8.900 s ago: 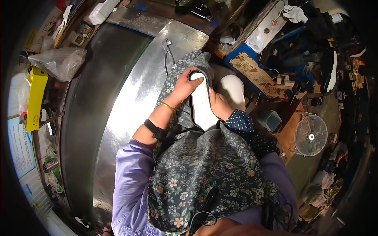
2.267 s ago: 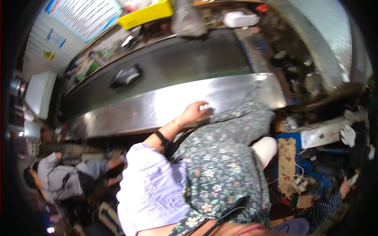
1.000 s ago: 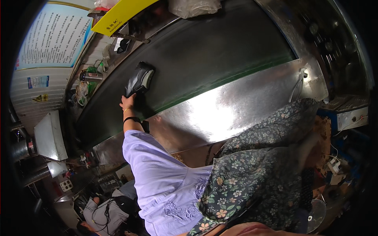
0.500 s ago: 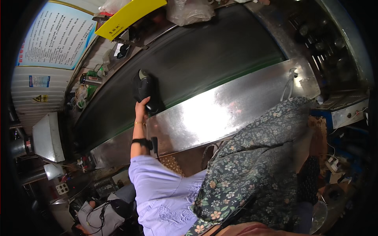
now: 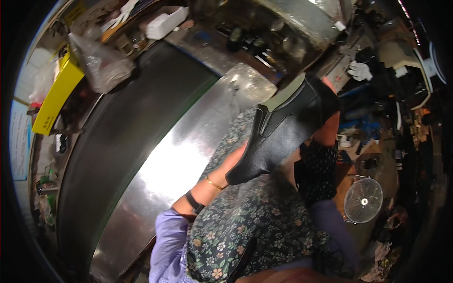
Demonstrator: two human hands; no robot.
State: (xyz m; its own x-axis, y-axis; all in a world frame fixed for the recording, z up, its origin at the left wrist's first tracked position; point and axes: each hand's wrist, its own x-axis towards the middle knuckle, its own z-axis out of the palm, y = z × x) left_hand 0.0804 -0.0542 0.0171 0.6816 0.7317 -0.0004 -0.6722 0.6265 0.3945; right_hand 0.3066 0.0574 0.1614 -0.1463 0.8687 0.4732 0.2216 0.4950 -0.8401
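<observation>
A black leather shoe (image 5: 288, 125), with a pale greenish surface along its opening, is held up at a tilt in front of my floral apron. Its toe points down to the left and its heel up to the right. My left hand (image 5: 237, 158), below a gold bracelet and a dark wrist strap, is at the toe end; the shoe hides most of its fingers. At the heel end, my right hand (image 5: 329, 129) grips the shoe, partly hidden behind it. A dark dotted sleeve cover (image 5: 317, 167) wraps the right forearm.
On the left runs a dark conveyor belt (image 5: 137, 104) with a shiny metal ledge (image 5: 160, 174) along it. A yellow box (image 5: 59, 94) and a plastic bag (image 5: 104, 66) sit on the far side. A round fan (image 5: 363, 200) stands at right, near a white glove (image 5: 360, 70).
The black shoe has left the conveyor belt and come up close to my body. My right hand has come into view on its heel. The whole view has swung to the right.
</observation>
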